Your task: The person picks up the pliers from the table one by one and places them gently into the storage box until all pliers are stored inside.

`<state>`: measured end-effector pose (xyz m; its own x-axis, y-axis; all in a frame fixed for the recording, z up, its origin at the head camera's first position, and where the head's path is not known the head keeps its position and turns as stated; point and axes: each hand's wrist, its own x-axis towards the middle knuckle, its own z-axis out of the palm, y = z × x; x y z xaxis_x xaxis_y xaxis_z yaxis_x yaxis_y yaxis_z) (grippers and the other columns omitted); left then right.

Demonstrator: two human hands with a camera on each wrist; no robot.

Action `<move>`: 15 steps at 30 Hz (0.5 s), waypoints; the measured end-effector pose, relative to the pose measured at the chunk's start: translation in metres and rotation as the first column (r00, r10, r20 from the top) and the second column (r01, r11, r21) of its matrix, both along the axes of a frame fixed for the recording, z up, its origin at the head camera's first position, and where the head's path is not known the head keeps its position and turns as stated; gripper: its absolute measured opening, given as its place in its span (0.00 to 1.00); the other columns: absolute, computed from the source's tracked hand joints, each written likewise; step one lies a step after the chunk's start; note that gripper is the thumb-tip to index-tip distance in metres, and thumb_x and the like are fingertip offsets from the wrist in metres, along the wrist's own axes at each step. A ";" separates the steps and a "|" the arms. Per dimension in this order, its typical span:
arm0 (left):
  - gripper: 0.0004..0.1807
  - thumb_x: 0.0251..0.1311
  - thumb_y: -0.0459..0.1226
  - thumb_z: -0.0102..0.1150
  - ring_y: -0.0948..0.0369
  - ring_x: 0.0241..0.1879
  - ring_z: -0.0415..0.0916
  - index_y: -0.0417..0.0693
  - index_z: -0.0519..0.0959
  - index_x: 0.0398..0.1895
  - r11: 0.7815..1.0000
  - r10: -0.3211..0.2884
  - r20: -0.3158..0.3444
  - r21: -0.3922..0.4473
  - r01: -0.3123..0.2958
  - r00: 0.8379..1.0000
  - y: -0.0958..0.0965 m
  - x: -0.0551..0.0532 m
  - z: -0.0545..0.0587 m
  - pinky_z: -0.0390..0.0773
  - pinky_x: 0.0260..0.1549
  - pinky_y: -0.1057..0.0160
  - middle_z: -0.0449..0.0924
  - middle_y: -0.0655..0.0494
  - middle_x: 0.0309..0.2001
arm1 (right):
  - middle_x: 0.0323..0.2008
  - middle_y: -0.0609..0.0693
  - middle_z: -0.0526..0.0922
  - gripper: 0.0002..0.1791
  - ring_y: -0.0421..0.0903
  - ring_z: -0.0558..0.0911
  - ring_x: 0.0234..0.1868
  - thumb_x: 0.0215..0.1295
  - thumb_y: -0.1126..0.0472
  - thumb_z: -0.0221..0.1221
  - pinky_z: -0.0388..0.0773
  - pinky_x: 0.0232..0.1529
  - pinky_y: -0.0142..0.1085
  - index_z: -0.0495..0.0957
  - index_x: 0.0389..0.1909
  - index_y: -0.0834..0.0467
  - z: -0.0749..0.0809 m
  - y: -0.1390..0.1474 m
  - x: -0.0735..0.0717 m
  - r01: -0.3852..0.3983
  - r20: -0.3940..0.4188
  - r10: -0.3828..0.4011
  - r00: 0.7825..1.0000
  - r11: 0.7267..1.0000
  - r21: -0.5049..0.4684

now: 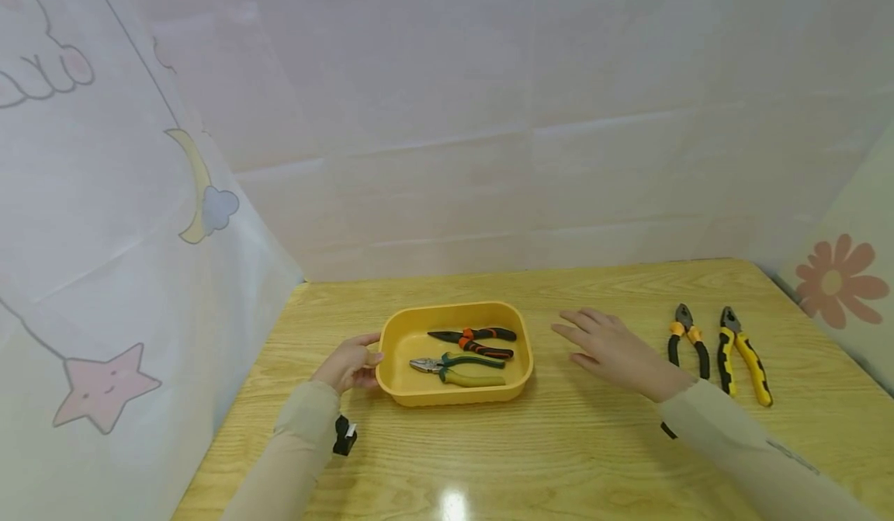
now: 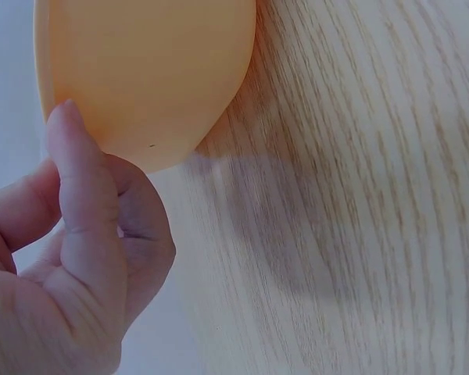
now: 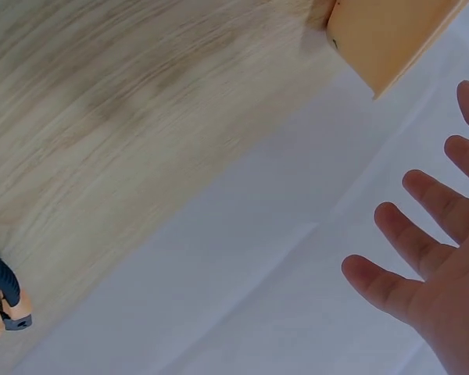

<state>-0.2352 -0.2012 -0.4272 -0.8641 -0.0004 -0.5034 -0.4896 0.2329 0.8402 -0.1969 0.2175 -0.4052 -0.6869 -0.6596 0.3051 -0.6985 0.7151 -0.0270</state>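
A yellow plastic bin (image 1: 457, 398) stands on the table, its left end held by my left hand (image 1: 349, 364). In the left wrist view, the fingers and thumb of that hand pinch the bin's rim (image 2: 42, 55). Inside lie long-nose pliers (image 1: 466, 342) with black-and-orange handles, and combination pliers (image 1: 445, 362) with green-and-yellow handles. My right hand (image 1: 618, 350) is over the table to the right of the bin, apart from it, fingers spread and holding nothing. The right wrist view shows those fingers (image 3: 418, 242) straight, with the bin's corner (image 3: 391, 39) beyond.
Right of my right hand lie pliers with black-and-orange handles (image 1: 674, 342) and pliers with yellow-and-black handles (image 1: 728, 350), side by side. The wooden table (image 1: 503, 459) meets a pale back sheet (image 1: 447, 218). Printed sheets hang at left and right.
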 end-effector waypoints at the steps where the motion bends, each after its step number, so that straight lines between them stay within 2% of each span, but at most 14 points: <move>1: 0.29 0.70 0.27 0.49 0.61 0.20 0.73 0.41 0.60 0.73 1.000 -0.002 -0.001 0.002 0.002 1.000 0.000 0.000 0.000 0.76 0.15 0.68 0.78 0.46 0.31 | 0.59 0.64 0.73 0.28 0.64 0.72 0.57 0.59 0.63 0.67 0.72 0.50 0.61 0.74 0.61 0.63 0.000 0.001 0.001 0.004 -0.002 -0.004 1.000 1.000 0.001; 15: 0.29 0.70 0.27 0.48 0.60 0.21 0.72 0.40 0.60 0.73 1.000 -0.006 -0.011 0.010 0.006 1.000 0.000 0.001 0.001 0.76 0.16 0.68 0.77 0.45 0.31 | 0.60 0.64 0.72 0.30 0.64 0.72 0.57 0.57 0.63 0.69 0.71 0.48 0.63 0.74 0.61 0.62 -0.007 0.017 0.007 0.072 -0.024 -0.073 0.997 0.997 -0.030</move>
<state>-0.2344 -0.2007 -0.4262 -0.8697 0.0096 -0.4935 -0.4787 0.2275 0.8480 -0.1900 0.2346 -0.4119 -0.7244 -0.5991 0.3411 -0.6458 0.7628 -0.0317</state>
